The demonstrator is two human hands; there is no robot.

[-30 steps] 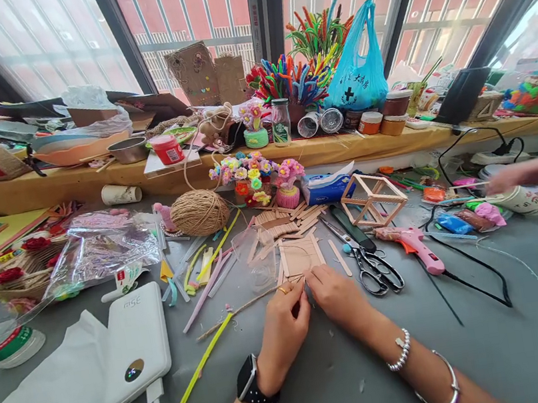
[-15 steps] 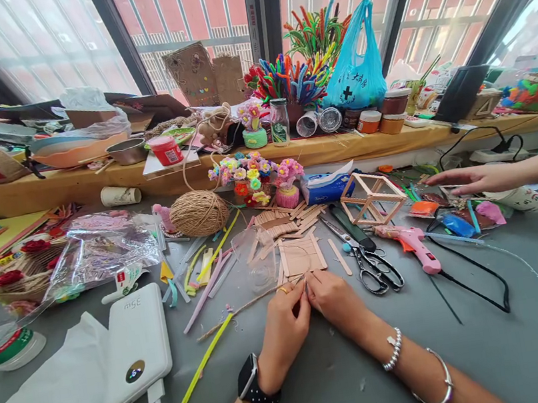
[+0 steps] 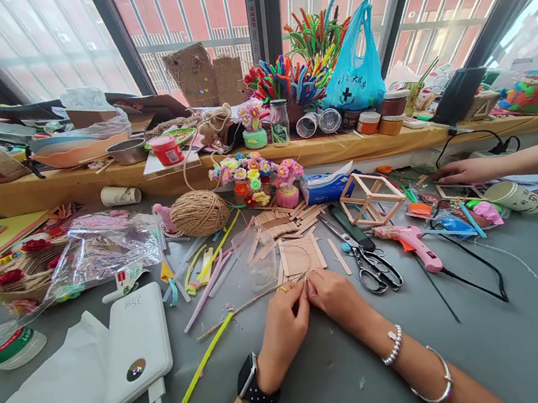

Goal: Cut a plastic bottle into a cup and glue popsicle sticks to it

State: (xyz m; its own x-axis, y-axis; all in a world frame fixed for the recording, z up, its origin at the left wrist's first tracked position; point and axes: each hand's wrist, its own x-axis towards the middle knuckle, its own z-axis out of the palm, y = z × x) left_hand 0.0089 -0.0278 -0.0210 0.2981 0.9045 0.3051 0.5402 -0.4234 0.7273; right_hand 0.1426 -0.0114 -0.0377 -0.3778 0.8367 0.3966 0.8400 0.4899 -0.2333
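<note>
The left hand point(image 3: 282, 317), with a black smartwatch at the wrist, and the right hand point(image 3: 334, 296), with bead and metal bracelets, are brought together at the near edge of a flat panel of pale wooden craft sticks point(image 3: 299, 256) lying on the grey surface point(image 3: 522, 339). A thin sliver is pinched between the fingertips of both hands; what it is cannot be told. Just right of the panel, black-handled scissors point(image 3: 367, 261) and a pink glue gun point(image 3: 412, 240) with a black cord are laid. A long yellow pipe cleaner point(image 3: 195, 381) and a white power bank point(image 3: 135, 346) are placed to the left. Behind the panel, loose sticks, a ball of brown twine point(image 3: 198, 212) and an open wooden stick cube frame point(image 3: 372, 198) are seen. Another person's hand point(image 3: 464, 171) is rested far right.
</note>
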